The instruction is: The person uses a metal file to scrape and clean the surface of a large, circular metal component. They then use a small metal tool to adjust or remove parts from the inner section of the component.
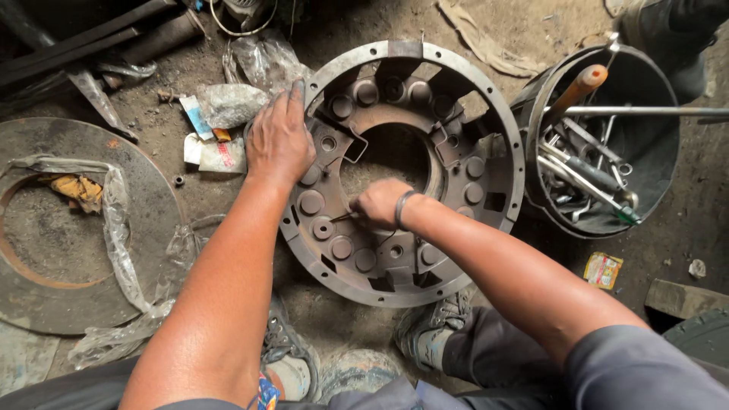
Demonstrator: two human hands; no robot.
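While your left hand (279,140) lies flat, fingers spread, steadying the cover (402,173) on the floor, your right hand (377,203) pinches a thin tool (343,217) near a hole.

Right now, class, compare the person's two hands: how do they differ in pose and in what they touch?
The left hand lies flat, fingers spread, on the rim of the clutch cover; the right hand is curled into a fist.
The left hand holds nothing; the right hand grips a thin metal tool near the cover's centre.
Both rest on the same rusty cover.
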